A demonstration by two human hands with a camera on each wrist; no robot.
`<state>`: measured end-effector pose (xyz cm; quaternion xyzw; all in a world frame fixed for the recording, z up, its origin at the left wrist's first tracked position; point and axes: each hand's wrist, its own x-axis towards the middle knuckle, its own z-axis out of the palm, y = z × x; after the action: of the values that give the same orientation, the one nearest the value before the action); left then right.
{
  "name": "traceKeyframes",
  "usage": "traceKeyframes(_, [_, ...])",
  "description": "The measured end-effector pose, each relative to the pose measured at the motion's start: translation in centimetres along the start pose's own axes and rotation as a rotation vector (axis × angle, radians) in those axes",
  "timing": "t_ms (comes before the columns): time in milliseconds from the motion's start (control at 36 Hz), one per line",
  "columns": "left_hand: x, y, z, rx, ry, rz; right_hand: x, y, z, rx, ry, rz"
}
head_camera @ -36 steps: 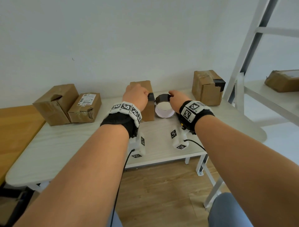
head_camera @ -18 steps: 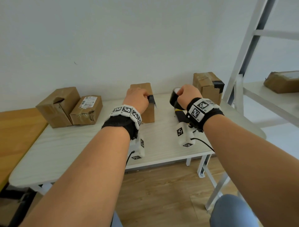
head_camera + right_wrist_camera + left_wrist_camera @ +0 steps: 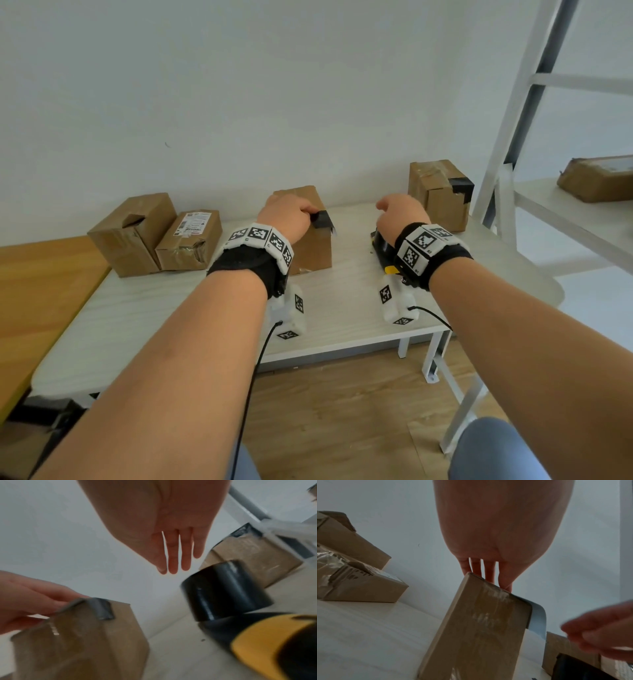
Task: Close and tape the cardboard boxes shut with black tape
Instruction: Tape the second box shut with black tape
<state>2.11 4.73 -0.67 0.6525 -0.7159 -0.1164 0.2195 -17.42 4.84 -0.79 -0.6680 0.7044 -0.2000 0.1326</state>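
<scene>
Left hand [image 3: 289,219] rests on top of the middle cardboard box [image 3: 310,240] in the head view, fingers bent over a strip of black tape [image 3: 321,219] at the box's right top edge. Right hand [image 3: 400,214] hovers over the white table [image 3: 137,308], loosely curled and empty, above the tape dispenser [image 3: 382,245]. Two more boxes [image 3: 154,233] sit at the left, and a taped box [image 3: 440,193] at the right rear.

From the left wrist, straight fingers [image 3: 489,574] press down on the box top, and the tape end [image 3: 537,618] hangs loose past the corner.

From the right wrist, relaxed fingers [image 3: 175,555] hang apart, touching nothing; the black tape roll [image 3: 223,591] on its yellow-and-black dispenser lies on the table just beside the box.
</scene>
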Motion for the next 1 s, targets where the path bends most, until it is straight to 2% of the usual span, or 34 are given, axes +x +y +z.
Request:
traceKeyframes(139, [-0.1, -0.1, 0.1, 0.055, 0.014, 0.051, -0.8, -2.8, 1.2, 0.160, -0.090, -0.121])
traceKeyframes(250, [-0.3, -0.4, 0.6, 0.071, 0.052, 0.077, -1.3, -4.3, 2.3, 0.099, -0.211, -0.176])
traceKeyframes(639, [-0.5, -0.5, 0.6, 0.119, 0.048, 0.102, -1.6, -5.0, 3.6, 0.095, -0.268, -0.176])
traceKeyframes(889, [-0.2, -0.7, 0.5, 0.143, 0.016, 0.122, -1.1, -5.1, 3.4, 0.276, -0.219, -0.153])
traceKeyframes(1000, [0.0, -0.7, 0.5, 0.138, 0.015, 0.138, -1.2, -5.3, 3.4, 0.264, -0.237, -0.157])
